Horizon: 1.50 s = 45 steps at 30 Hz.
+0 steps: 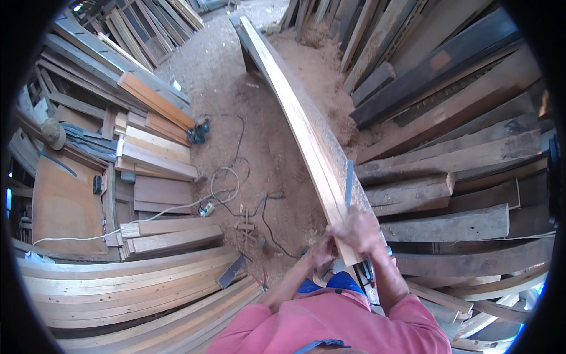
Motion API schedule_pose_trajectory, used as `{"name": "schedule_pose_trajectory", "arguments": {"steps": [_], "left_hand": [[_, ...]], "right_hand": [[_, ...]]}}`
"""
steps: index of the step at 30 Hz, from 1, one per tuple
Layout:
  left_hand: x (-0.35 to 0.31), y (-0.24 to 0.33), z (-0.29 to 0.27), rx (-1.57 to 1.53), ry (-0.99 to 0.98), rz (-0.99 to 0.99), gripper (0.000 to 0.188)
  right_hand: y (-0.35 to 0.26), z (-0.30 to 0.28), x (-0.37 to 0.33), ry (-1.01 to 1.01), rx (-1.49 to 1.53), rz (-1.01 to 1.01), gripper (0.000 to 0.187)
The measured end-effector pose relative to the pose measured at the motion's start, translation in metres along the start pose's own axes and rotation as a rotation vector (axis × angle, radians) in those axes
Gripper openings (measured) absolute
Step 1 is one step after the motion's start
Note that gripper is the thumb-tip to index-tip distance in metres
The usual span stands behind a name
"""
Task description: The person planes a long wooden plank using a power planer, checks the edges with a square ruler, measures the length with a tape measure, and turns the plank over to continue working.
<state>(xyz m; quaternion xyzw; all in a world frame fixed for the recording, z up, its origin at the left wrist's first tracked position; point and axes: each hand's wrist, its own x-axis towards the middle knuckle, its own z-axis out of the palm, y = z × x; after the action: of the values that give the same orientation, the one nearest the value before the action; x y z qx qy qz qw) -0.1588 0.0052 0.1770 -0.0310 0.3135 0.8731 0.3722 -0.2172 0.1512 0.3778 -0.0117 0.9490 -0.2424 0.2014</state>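
Observation:
A long pale wooden plank point(298, 112) lies along a narrow bench, running from the far end of the yard toward me. My right hand point(359, 230) grips its near end from the right side. My left hand point(321, 251) holds the same end from the left, fingers curled on the edge. A dark flat blade or file point(348, 183) stands up just beyond my right hand; I cannot tell whether that hand holds it.
Stacks of dark planks point(448, 135) line the right side. Piles of lighter boards point(159, 159) and curved strips point(130, 289) fill the left. Cables point(230, 189) and a blue power tool point(198, 132) lie on the sawdust floor between.

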Motion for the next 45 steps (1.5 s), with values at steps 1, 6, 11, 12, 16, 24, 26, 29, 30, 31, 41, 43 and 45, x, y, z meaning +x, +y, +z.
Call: {"name": "schedule_pose_trajectory", "arguments": {"steps": [1,6,11,12,16,24,26,29,30,31,41,43,45], "left_hand": [[-0.01,0.028,0.017,-0.12,-0.062,-0.087,0.05],[-0.022,0.145,0.115,0.123,-0.412,0.475,0.058],[-0.048,0.236,0.229,0.103,-0.4,0.676,0.067],[-0.045,0.241,0.236,0.134,-0.456,0.705,0.07],[-0.063,0.249,0.252,0.043,-0.482,0.71,0.073],[-0.065,0.251,0.252,0.075,-0.442,0.731,0.074],[-0.063,0.25,0.253,0.088,-0.44,0.722,0.073],[-0.061,0.241,0.24,0.027,-0.376,0.698,0.07],[-0.068,0.238,0.234,0.054,-0.312,0.804,0.067],[-0.072,0.238,0.225,0.001,-0.337,0.848,0.066],[-0.109,0.255,0.192,-0.073,-0.478,0.874,0.069],[-0.113,0.252,0.185,-0.079,-0.472,0.863,0.066],[-0.12,0.255,0.179,0.054,-0.462,0.88,0.066]], "right_hand": [[-0.004,-0.026,0.0,0.027,0.035,-0.122,0.069],[-0.053,-0.118,-0.068,0.258,1.256,-0.9,0.097],[-0.122,-0.107,-0.084,0.988,0.471,-0.95,0.105],[-0.119,-0.11,-0.075,0.972,0.5,-1.021,0.103],[-0.142,-0.115,-0.081,0.922,0.578,-1.069,0.103],[-0.146,-0.118,-0.082,0.883,0.592,-1.105,0.103],[-0.144,-0.117,-0.082,0.894,0.588,-1.11,0.103],[-0.146,-0.115,-0.084,0.844,0.729,-1.124,0.103],[-0.144,-0.119,-0.088,0.781,0.605,-1.162,0.101],[-0.14,-0.122,-0.091,0.716,0.49,-1.19,0.1],[-0.162,-0.136,-0.15,0.12,0.977,-2.348,0.08],[-0.152,-0.133,-0.155,0.084,1.121,-2.416,0.073],[-0.117,-0.123,-0.158,0.079,1.373,-2.095,0.062]]}}
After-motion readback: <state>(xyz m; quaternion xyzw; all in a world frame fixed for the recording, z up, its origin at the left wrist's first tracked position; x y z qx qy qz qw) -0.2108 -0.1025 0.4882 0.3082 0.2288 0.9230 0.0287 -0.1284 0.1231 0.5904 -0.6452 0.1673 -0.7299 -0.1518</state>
